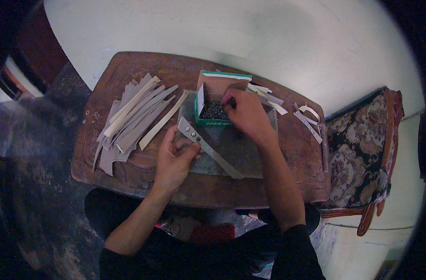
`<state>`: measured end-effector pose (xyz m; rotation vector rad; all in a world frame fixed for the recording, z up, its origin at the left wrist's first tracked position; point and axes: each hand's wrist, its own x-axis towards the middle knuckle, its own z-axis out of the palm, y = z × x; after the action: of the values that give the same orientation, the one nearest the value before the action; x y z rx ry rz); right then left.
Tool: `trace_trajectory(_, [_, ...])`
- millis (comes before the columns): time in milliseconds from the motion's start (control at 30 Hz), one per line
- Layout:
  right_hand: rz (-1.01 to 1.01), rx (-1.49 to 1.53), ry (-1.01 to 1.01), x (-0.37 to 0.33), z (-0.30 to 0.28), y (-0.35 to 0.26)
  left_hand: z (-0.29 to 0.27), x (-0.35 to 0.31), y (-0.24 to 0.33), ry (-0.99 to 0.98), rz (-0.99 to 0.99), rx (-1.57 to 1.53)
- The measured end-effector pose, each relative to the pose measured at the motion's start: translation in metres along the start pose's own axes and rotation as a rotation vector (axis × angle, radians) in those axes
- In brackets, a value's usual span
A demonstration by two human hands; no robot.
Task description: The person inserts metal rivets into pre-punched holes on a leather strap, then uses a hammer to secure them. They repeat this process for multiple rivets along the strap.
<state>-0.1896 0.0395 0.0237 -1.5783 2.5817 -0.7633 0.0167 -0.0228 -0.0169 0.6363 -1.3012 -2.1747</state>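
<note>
My left hand (174, 156) grips a grey strap (217, 158) near its upper end, thumb in front and fingers behind. A few round metal studs (190, 134) sit in a row on that end, and the strap slants down to the right. Over the green cardboard box (214, 123), my right hand (243, 109) reaches in at the right side with its fingertips pinched together. Small dark metal pieces (213, 110) fill the box, whose lid stands up at the back. Whatever the right fingertips hold is too small to make out.
A pile of grey and cream strips (133, 116) lies left on the carved wooden table (175, 65). More strips (271, 99) lie behind the box, and a studded strap (308, 125) at the right. A flower-patterned chair (362, 144) stands beside the table; a pale wall (269, 37) rises behind.
</note>
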Motion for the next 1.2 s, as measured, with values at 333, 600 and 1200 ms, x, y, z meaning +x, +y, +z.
trace_trajectory(333, [-0.056, -0.021, -0.112, 0.008, 0.009, -0.013, -0.002, 0.001, -0.004, 0.010, -0.011, 0.030])
trace_trajectory(600, [0.028, -0.087, -0.147, 0.009, 0.018, -0.007, -0.004, 0.002, -0.009, 0.009, 0.006, 0.037])
trace_trajectory(1200, [-0.051, 0.036, -0.120, 0.010, 0.015, -0.002, 0.000, 0.000, -0.006, -0.020, -0.013, 0.029])
